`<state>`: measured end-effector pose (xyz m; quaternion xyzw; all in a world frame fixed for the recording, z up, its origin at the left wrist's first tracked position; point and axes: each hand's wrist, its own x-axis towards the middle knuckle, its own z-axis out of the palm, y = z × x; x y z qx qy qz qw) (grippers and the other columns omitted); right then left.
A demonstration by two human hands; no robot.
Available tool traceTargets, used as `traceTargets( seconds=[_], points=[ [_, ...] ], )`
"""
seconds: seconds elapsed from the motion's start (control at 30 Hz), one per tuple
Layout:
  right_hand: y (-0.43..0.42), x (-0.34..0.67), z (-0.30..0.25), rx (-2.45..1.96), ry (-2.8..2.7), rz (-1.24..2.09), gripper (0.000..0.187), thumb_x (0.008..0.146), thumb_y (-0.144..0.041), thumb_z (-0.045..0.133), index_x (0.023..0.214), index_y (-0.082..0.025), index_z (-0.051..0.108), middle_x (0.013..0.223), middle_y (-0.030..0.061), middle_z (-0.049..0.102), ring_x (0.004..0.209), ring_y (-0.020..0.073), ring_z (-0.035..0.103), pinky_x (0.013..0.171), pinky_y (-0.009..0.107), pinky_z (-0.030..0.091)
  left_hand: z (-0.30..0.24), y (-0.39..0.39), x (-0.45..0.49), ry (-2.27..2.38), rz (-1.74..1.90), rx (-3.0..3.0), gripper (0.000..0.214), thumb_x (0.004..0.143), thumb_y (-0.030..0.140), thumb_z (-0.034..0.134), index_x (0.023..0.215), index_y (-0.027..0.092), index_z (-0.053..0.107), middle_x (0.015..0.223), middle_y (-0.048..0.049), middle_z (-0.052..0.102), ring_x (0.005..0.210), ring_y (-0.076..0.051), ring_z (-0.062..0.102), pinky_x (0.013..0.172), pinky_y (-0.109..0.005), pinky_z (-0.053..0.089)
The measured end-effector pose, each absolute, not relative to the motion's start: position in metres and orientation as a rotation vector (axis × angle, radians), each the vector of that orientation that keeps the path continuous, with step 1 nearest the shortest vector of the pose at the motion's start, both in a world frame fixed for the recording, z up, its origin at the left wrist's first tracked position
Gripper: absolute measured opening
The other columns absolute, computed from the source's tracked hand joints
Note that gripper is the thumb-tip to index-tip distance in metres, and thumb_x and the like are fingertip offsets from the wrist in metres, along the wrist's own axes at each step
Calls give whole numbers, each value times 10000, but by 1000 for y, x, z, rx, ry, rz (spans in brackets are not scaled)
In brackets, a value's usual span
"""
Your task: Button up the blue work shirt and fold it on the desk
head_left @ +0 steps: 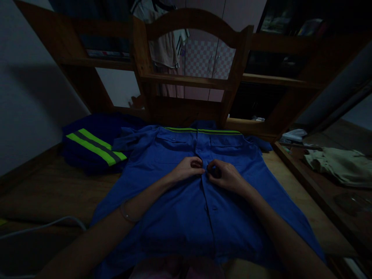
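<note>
wooden surface (43, 186), hands (185, 169) on shirt (183, 209)

Smooth, matt cloth shirt (177, 213)

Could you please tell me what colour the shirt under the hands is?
The shirt is blue with green trim; the head view shows it best.

This looks like a room in a home: clothes (164, 52) hang beside a checked cupboard (199, 58) behind wooden shelves (188, 80).
</note>
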<state>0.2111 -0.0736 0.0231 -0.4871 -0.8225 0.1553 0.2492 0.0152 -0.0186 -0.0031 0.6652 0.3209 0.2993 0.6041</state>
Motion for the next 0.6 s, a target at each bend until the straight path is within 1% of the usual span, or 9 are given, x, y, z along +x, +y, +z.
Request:
traceTargets(
  seconds=[0.2,0.6],
  points=[
    [-74,212,23,-1316,-2280,421,161,740,-203,586,897,-206,549,770,0,596,632,124,535,576,217,352,-5,-18,15,746,690,1559,265,647,247,692,841,115,569,784,-37,624,696,-123,595,634,-220,449],
    [-75,211,24,-1284,-2292,429,172,751,-208,580,918,-201,537,763,-4,579,628,119,525,565,216,341,-6,-19,15,717,685,1548,352,625,335,733,837,120,552,772,-25,595,703,-119,574,656,-225,433]
  ],
)
